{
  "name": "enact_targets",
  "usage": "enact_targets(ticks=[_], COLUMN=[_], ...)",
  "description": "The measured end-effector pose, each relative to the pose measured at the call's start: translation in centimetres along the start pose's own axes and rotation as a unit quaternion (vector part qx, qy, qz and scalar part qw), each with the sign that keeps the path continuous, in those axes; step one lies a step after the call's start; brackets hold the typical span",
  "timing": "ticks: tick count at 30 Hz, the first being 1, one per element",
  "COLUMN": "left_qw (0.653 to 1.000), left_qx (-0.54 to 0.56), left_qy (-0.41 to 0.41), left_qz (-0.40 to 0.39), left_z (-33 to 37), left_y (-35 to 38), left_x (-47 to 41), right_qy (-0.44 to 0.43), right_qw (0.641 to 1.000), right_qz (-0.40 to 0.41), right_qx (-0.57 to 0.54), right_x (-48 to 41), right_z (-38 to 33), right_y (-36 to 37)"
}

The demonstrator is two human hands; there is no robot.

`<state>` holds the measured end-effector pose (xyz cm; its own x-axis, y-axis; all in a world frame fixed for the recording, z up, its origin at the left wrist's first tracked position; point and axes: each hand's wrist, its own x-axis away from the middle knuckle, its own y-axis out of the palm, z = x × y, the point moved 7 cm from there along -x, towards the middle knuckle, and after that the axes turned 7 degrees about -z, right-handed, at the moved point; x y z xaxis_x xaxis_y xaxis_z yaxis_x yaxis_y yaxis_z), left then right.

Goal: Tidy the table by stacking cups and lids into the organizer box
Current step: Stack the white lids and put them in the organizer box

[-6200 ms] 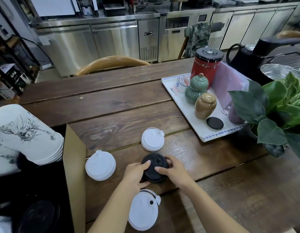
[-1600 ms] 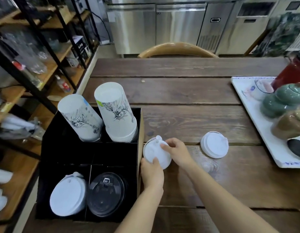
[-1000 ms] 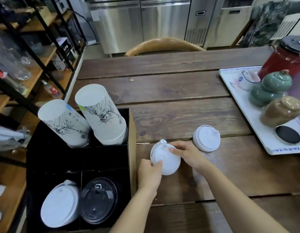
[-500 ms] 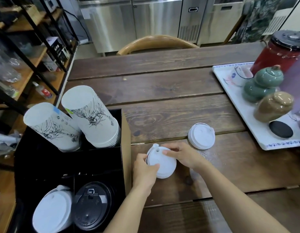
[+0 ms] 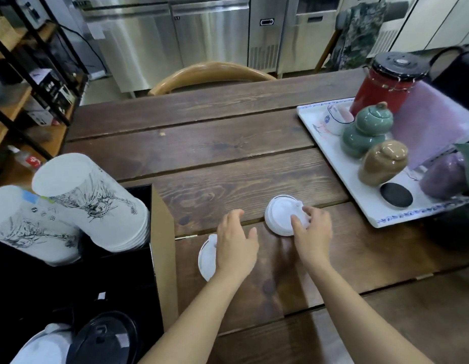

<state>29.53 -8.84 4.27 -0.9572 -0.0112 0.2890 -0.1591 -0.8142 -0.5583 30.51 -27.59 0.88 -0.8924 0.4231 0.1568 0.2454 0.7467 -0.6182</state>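
Two white lids lie on the wooden table (image 5: 228, 158). My right hand (image 5: 313, 235) grips the right edge of the farther white lid (image 5: 279, 216), thumb on top. My left hand (image 5: 236, 245) hovers with fingers apart over the nearer white lid (image 5: 206, 260), hiding most of it. The black organizer box (image 5: 163, 258) with a brown cardboard wall stands at the left. Two stacks of printed white cups (image 5: 97, 203) (image 5: 26, 227) lean in its back compartments. A white lid (image 5: 41, 348) and a black lid (image 5: 104, 337) sit in its front compartments.
A white tray (image 5: 333, 164) at the right carries a red jar (image 5: 385, 82), green (image 5: 364, 132) and brown (image 5: 383, 164) ceramic pots and a small black disc (image 5: 396, 195). A wooden chair back (image 5: 212, 74) stands behind the table, shelving (image 5: 23, 82) at the left.
Both hands were on the nearer white lid beside the box. My right hand has moved right onto the farther lid, and my left hand has opened above the nearer one.
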Motion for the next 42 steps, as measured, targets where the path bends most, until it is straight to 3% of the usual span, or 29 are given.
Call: enact_targets(ticks=[4, 9, 12, 15, 18, 23, 33, 38, 42], left_qw=[0.992, 0.969, 0.971, 0.961, 0.932, 0.892, 0.907, 0.944, 0.942], left_qx=[0.019, 0.086, 0.108, 0.170, 0.265, 0.366, 0.378, 0.285, 0.274], left_qy=[-0.037, -0.117, -0.128, -0.165, -0.216, -0.247, -0.185, -0.156, -0.173], left_qz=[-0.121, -0.199, -0.173, -0.142, -0.121, -0.093, -0.024, 0.052, 0.083], left_z=[1.5, 0.9, 0.5, 0.1, -1.1, -2.1, -1.0, -2.6, -5.4], left_y=[3.9, 7.5, 7.8, 7.3, 7.1, 5.5, -2.1, -5.9, -6.6], left_x=[-3.8, -5.4, -5.9, -6.1, -5.7, -4.2, -1.0, 1.5, 3.8], right_qy=[0.115, 0.105, 0.106, 0.088, 0.063, 0.030, -0.065, -0.096, -0.093], right_qw=[0.984, 0.968, 0.963, 0.977, 0.973, 0.959, 0.922, 0.913, 0.917], right_qz=[-0.090, -0.193, -0.224, -0.196, -0.180, -0.186, -0.248, -0.300, -0.336], right_qx=[0.103, 0.124, 0.103, 0.003, -0.129, -0.212, -0.291, -0.259, -0.194], right_x=[-1.2, -1.8, -1.9, -1.9, -1.5, -0.8, 0.9, 3.1, 4.5], right_z=[2.9, 3.5, 3.3, 2.5, 1.5, 0.1, -5.7, -7.8, -7.7], right_y=[0.1, 1.7, 3.2, 3.4, 3.2, 3.0, 3.0, 5.3, 8.0])
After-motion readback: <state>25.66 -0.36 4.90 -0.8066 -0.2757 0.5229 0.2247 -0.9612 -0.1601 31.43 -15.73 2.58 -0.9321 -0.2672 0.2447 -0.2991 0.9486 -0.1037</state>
